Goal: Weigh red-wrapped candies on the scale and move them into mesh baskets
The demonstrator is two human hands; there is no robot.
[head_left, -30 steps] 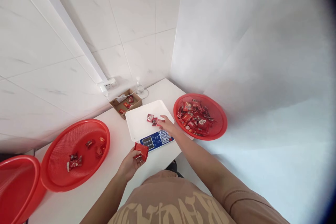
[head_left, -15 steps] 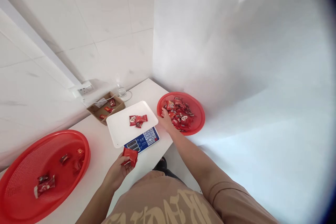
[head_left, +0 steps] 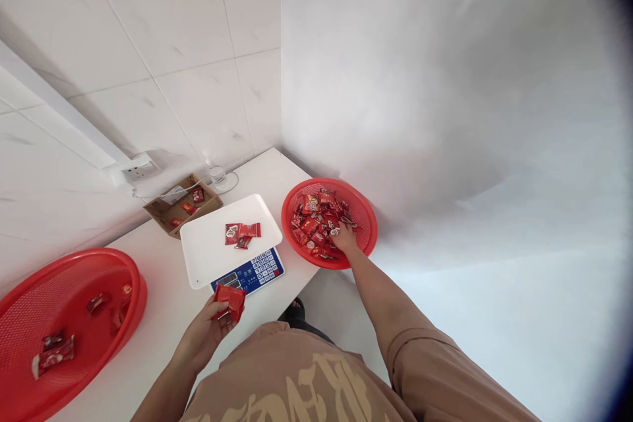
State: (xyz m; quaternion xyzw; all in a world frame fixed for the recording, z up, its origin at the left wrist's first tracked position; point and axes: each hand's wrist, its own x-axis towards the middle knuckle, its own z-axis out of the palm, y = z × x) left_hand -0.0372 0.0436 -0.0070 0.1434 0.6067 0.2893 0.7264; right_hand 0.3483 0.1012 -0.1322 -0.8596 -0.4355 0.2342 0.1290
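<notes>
My left hand is closed around a red wrapped snack packet, held over the table's front edge, close to the scale. My right hand reaches into the round red basket on the right, touching the heap of small red packets. Its fingertips are partly lost among them, so their grip cannot be made out. Between the hands stands a digital scale with a white tray and a blue keypad panel. A few red and brown packets lie together on the tray.
A larger red basket at the left holds several packets. Behind the scale sits an open cardboard box with some packets in it, beside a clear glass or jar and a white cable. Walls meet behind the white table.
My right hand has moved from the right basket's left rim across into its packets. My left hand still holds its red packet. The view has shifted slightly, moving the table things left.
</notes>
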